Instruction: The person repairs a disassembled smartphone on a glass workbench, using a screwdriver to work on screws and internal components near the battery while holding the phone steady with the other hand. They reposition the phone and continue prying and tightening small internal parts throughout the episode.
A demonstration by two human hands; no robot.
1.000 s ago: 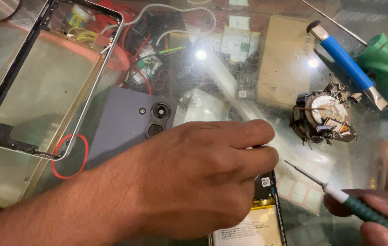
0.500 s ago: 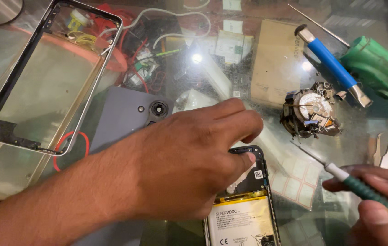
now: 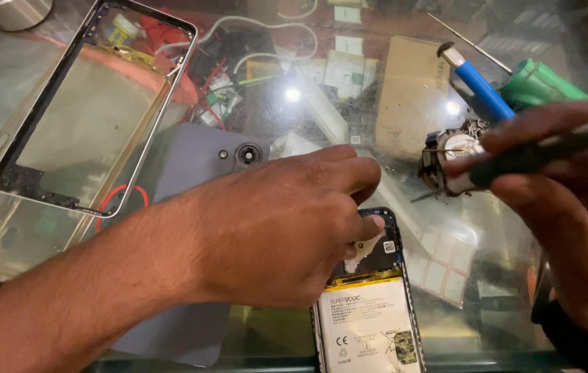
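Observation:
An opened phone [image 3: 368, 311] lies at the bottom middle on the glass table, its white battery and dark circuit board exposed. My left hand [image 3: 287, 221] rests over its upper left part, the thumb tip pressing near the board. My right hand [image 3: 570, 200] is raised at the right and grips a dark green-handled screwdriver [image 3: 536, 155], whose thin tip points left over a small round metal part [image 3: 449, 162]. A grey phone back cover [image 3: 201, 173] with a camera hole lies under my left forearm.
A bare phone frame [image 3: 93, 103] lies at the upper left. A blue-handled screwdriver [image 3: 480, 86] and a green tool [image 3: 539, 83] sit at the upper right. Wires and small parts crowd the top middle under the glass. White adhesive squares [image 3: 439, 266] lie beside the phone.
My right hand rose from the lower right with the screwdriver and now hovers near the round metal part. My left hand shifted slightly, uncovering more of the phone's board.

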